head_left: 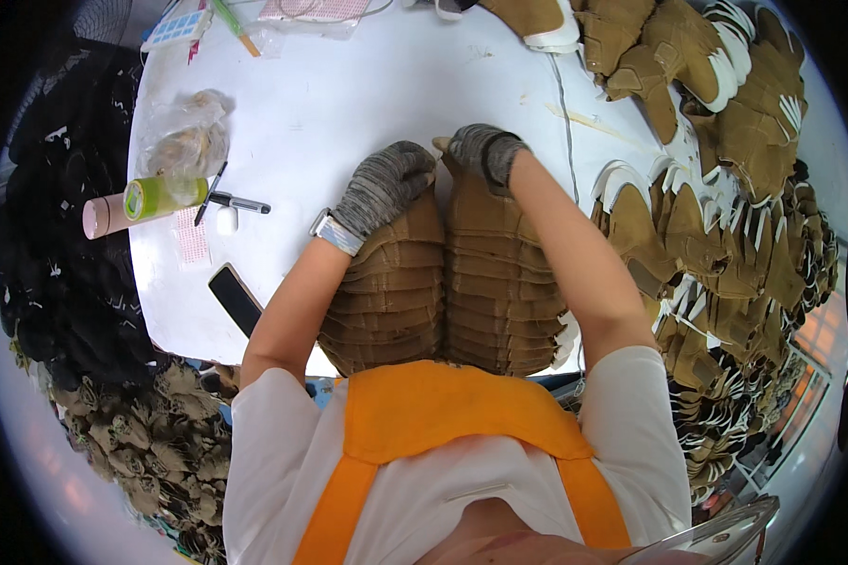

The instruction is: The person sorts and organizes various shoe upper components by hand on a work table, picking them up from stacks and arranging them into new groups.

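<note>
Two rows of overlapping brown shoe uppers lie side by side on the white table before me, a left row (386, 301) and a right row (501, 301). My left hand (384, 188), in a grey knit glove with bare fingertips, is closed over the far end of the left row. At the far end of the right row, my right hand (487, 153), gloved the same way, has its fingers curled on the edge of the top upper. Part of what its fingers grip is hidden. A watch (337, 232) sits on my left wrist.
On the left of the table (349, 85) lie a phone (235, 298), pens (240, 202), a green tape roll (165, 196), a pink bottle (106, 216) and a plastic bag (187, 137). More brown uppers (688, 226) are heaped along the right. Black pieces (66, 217) are piled at far left.
</note>
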Demonstrator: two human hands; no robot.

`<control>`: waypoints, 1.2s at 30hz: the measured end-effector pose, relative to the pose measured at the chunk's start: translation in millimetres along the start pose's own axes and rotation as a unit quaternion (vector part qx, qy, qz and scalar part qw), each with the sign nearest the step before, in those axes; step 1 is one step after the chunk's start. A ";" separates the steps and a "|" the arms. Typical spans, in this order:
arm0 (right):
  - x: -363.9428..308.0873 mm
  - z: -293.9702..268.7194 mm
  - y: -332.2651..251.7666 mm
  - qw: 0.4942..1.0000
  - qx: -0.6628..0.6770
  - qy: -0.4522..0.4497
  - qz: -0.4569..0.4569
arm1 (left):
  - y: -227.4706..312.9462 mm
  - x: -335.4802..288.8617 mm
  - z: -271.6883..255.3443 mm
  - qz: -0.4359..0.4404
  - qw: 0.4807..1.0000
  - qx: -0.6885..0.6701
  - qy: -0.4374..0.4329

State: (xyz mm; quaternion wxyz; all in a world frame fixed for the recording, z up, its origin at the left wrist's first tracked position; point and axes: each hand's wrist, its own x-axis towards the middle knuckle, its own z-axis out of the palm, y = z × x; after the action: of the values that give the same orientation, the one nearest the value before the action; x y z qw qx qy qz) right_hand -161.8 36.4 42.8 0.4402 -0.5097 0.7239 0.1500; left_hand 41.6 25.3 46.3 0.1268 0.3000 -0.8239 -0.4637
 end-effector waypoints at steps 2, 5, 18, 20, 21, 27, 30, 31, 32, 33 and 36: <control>1.4 -1.0 -4.7 0.998 0.061 0.017 -0.023 | 4.6 -0.2 -2.9 -0.015 0.998 0.053 0.001; -3.8 -6.2 -13.7 0.993 0.108 0.029 -0.026 | 9.4 -0.5 -3.7 -0.047 0.997 0.062 -0.004; 7.7 28.9 -8.8 0.979 0.081 0.149 -0.116 | -14.0 5.4 5.8 -0.045 0.996 -0.022 -0.069; 13.6 29.2 -7.7 0.978 0.097 0.144 -0.115 | -10.3 8.1 4.8 -0.066 0.995 -0.012 -0.076; 14.6 29.8 -6.4 0.977 0.102 0.141 -0.120 | -6.6 9.5 3.2 -0.077 0.994 -0.008 -0.078; 16.1 25.4 7.8 0.942 0.298 0.089 -0.123 | -2.2 6.1 0.4 -0.081 0.994 -0.047 -0.053; 5.5 11.4 4.2 0.942 0.278 0.172 -0.069 | -9.2 3.3 5.8 -0.086 0.991 -0.103 -0.003; 5.6 6.2 1.4 0.971 0.206 0.117 -0.024 | -11.5 2.7 7.8 -0.088 0.989 -0.117 0.015; 6.9 -2.8 -1.6 0.989 0.131 0.064 0.023 | -12.4 2.5 7.2 -0.078 0.993 -0.089 0.024; 10.5 -10.2 -0.8 0.996 0.057 0.009 0.072 | -13.1 1.6 6.3 -0.067 0.995 -0.062 0.030; 37.9 -1.1 8.7 0.997 0.039 -0.044 0.040 | -15.0 -0.4 12.1 -0.109 0.987 -0.103 0.058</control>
State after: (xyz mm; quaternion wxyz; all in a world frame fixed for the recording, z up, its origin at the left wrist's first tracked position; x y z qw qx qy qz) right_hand -173.4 16.5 11.5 0.4852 -0.4556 0.7287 0.1611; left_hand 41.7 27.9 27.3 0.1540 0.3996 -0.7253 -0.5390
